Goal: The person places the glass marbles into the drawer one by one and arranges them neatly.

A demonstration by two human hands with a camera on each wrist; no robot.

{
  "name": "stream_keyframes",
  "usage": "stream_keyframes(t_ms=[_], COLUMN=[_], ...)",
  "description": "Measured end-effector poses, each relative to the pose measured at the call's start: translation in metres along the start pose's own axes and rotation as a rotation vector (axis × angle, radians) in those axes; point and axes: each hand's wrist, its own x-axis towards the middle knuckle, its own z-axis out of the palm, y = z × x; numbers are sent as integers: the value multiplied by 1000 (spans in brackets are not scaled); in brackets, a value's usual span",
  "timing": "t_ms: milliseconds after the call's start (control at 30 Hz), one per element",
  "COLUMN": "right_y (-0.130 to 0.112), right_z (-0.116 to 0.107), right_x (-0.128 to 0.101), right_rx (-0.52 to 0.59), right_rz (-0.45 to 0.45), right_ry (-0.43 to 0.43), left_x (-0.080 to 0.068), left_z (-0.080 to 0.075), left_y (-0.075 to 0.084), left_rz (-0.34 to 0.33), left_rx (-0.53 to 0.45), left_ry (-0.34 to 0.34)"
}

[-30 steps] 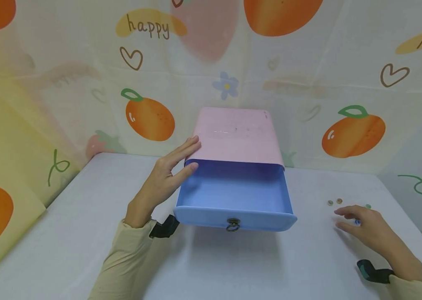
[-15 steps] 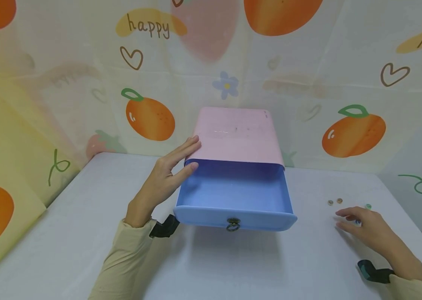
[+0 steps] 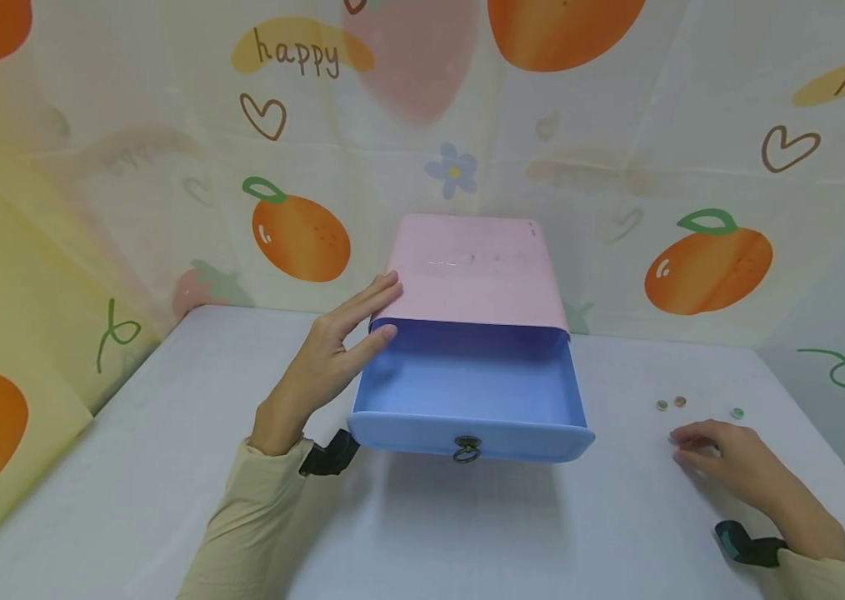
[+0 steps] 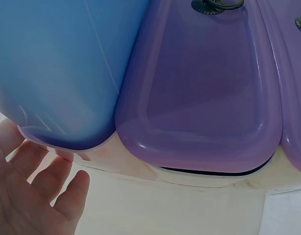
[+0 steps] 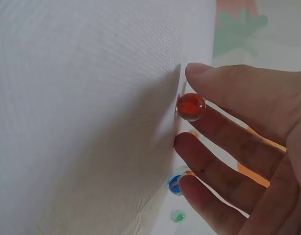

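A small drawer chest has a pink top and a pulled-out blue drawer with a ring pull; purple drawer fronts show in the left wrist view. My left hand rests along the chest's left side, fingers extended at the pink edge and thumb by the drawer's rim. At the right of the table, my right hand pinches a red glass marble between thumb and index finger, low over the white surface. A blue marble lies beyond the other fingers, hidden in the head view.
Two brownish marbles lie just behind my right hand, and a green marble is further right. The white table runs back to a fruit-print cloth. The blue drawer juts out toward me.
My right thumb and index finger have drawn closer together around the red marble, and the hand has sunk slightly, covering the blue marble in the head view. My left hand stays still.
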Motion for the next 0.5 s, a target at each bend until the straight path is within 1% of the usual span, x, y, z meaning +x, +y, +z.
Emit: stream_keyframes(t_ms=[300,500], right_y=[0,2], right_z=[-1,-2], right_x=[1,1], right_rx=[-9,-22], right_rz=[8,3], right_ry=[-25,-24], left_x=[0,0], left_z=[0,0], left_y=[0,0], left_rz=[-3,-9], left_rx=[-2,-8], left_ry=[1,0])
